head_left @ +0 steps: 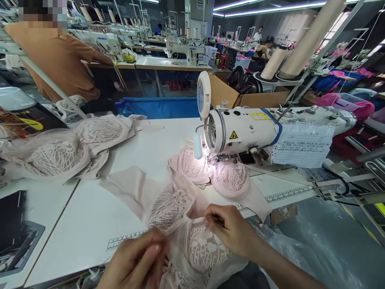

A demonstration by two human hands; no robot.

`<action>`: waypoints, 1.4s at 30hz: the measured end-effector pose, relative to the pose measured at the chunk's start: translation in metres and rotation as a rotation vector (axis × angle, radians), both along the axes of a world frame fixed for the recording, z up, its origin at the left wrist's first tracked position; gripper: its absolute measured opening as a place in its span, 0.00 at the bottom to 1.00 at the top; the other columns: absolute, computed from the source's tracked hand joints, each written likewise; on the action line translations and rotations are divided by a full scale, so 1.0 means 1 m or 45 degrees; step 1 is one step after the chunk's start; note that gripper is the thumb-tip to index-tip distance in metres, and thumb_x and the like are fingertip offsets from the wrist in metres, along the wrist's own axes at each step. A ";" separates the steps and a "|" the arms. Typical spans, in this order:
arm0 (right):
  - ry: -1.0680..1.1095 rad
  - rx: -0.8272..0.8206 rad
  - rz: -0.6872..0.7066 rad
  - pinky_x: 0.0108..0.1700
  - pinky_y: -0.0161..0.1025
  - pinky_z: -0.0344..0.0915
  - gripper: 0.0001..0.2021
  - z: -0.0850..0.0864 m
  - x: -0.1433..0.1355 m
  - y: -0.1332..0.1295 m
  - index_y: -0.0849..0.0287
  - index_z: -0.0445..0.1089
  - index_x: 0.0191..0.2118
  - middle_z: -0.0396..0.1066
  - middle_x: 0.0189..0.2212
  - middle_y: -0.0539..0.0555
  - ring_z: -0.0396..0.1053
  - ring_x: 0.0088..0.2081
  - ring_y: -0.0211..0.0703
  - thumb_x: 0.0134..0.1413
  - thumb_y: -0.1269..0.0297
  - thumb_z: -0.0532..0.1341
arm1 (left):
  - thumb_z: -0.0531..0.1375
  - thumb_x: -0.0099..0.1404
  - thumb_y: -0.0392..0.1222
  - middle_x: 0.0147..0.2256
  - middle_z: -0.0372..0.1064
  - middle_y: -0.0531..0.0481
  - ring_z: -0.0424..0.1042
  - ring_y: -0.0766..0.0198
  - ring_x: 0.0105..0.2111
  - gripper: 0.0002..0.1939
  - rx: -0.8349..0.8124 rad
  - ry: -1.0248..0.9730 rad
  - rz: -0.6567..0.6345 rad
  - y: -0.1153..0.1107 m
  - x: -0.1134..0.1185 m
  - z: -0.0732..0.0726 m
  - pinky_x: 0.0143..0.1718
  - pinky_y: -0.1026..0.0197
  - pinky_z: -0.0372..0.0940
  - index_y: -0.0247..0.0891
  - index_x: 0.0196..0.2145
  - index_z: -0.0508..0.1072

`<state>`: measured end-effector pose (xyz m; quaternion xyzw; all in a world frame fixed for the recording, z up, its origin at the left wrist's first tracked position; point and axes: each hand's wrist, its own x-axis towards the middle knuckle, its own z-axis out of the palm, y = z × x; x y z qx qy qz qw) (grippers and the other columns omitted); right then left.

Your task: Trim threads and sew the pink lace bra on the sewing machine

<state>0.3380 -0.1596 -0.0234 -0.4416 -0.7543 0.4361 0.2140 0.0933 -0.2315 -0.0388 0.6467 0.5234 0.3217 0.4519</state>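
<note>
A pale pink lace bra (207, 247) hangs over the table's front edge, its other cup (171, 206) lying on the tabletop. My right hand (231, 228) pinches the upper edge of the nearer cup between thumb and fingers; something dark shows inside the curl of the fingers, too unclear to name. Close to the middle of the bra, my left hand (138, 257) is closed with its fingertips together at the fabric, slightly blurred. Behind them a second pink bra (231, 180) lies beneath the needle area of a white sewing machine (246, 128), lit by its lamp.
Several more lace bras (60, 154) are piled at the left beside a dark container (27, 116). A black device (15, 224) lies at the near left. Thread cones (273, 62) and a cardboard box (225, 90) stand behind the machine. A person in an orange-brown top (57, 60) sits ahead.
</note>
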 end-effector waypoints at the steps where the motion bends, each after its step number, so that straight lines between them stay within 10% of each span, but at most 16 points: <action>1: 0.032 0.024 0.009 0.28 0.30 0.53 0.05 -0.002 0.002 -0.005 0.59 0.73 0.31 0.69 0.22 0.45 0.62 0.23 0.33 0.57 0.72 0.61 | 0.50 0.75 0.43 0.26 0.75 0.49 0.74 0.64 0.25 0.16 0.172 0.128 0.032 0.012 0.003 0.006 0.29 0.68 0.70 0.41 0.39 0.77; 5: 0.097 0.136 0.258 0.34 0.29 0.59 0.08 0.004 0.015 -0.018 0.58 0.75 0.30 0.75 0.25 0.45 0.69 0.26 0.33 0.46 0.80 0.65 | 0.56 0.66 0.28 0.65 0.61 0.45 0.58 0.45 0.65 0.17 0.589 0.471 -0.515 0.053 0.020 0.027 0.62 0.38 0.58 0.46 0.42 0.80; 8: 0.144 0.046 0.466 0.34 0.28 0.60 0.06 0.018 0.032 -0.021 0.60 0.74 0.28 0.75 0.24 0.46 0.69 0.25 0.32 0.49 0.77 0.66 | 0.66 0.61 0.33 0.65 0.60 0.48 0.52 0.40 0.68 0.06 0.539 0.437 -0.858 0.069 0.016 0.043 0.66 0.29 0.41 0.45 0.30 0.81; 11: 0.252 -0.054 0.541 0.33 0.30 0.61 0.08 0.024 0.048 -0.016 0.61 0.75 0.28 0.73 0.22 0.48 0.67 0.25 0.33 0.58 0.67 0.66 | 0.65 0.64 0.37 0.49 0.76 0.45 0.72 0.48 0.54 0.06 0.209 0.104 -1.021 0.073 0.001 0.047 0.64 0.39 0.53 0.45 0.31 0.81; 13: 0.324 -0.126 0.543 0.31 0.31 0.60 0.12 0.020 0.055 -0.009 0.61 0.74 0.28 0.70 0.23 0.49 0.65 0.25 0.34 0.60 0.60 0.65 | 0.60 0.69 0.40 0.31 0.76 0.47 0.75 0.57 0.35 0.11 -0.091 -0.203 -0.910 0.072 -0.004 0.036 0.49 0.52 0.67 0.42 0.29 0.80; 16: 0.427 -0.315 0.491 0.28 0.33 0.55 0.18 0.006 0.060 0.003 0.60 0.71 0.27 0.65 0.24 0.49 0.59 0.24 0.33 0.60 0.51 0.65 | 0.62 0.68 0.47 0.23 0.66 0.49 0.64 0.65 0.23 0.17 -0.493 -0.643 -0.469 0.063 0.002 0.011 0.28 0.63 0.63 0.37 0.23 0.77; 21: 0.779 -0.687 0.192 0.27 0.35 0.51 0.26 -0.020 0.054 0.009 0.59 0.60 0.20 0.61 0.21 0.47 0.54 0.23 0.34 0.54 0.44 0.67 | 0.73 0.52 0.45 0.20 0.66 0.49 0.69 0.64 0.24 0.20 -0.846 -1.325 0.105 0.044 0.030 -0.012 0.27 0.65 0.66 0.34 0.15 0.70; 27: 1.136 -0.962 0.050 0.21 0.34 0.42 0.30 -0.038 0.041 0.003 0.56 0.51 0.18 0.51 0.14 0.42 0.44 0.17 0.30 0.50 0.46 0.70 | 0.74 0.51 0.41 0.16 0.61 0.58 0.64 0.70 0.16 0.16 -0.854 -1.682 0.421 0.030 0.053 -0.012 0.20 0.68 0.66 0.35 0.22 0.70; 35: 1.142 -0.836 0.174 0.19 0.33 0.42 0.30 -0.041 0.048 0.006 0.57 0.52 0.17 0.51 0.12 0.41 0.44 0.15 0.29 0.48 0.46 0.71 | 0.75 0.50 0.45 0.14 0.53 0.60 0.56 0.73 0.13 0.24 -0.866 -1.704 0.420 0.021 0.057 -0.017 0.16 0.69 0.58 0.37 0.19 0.61; 42: 0.392 -0.217 0.596 0.26 0.32 0.59 0.27 -0.003 0.047 0.016 0.61 0.74 0.34 0.73 0.25 0.51 0.66 0.23 0.35 0.55 0.37 0.62 | 0.73 0.52 0.49 0.15 0.47 0.62 0.54 0.74 0.14 0.25 -0.900 -1.579 0.275 0.034 0.073 -0.017 0.17 0.70 0.58 0.38 0.22 0.59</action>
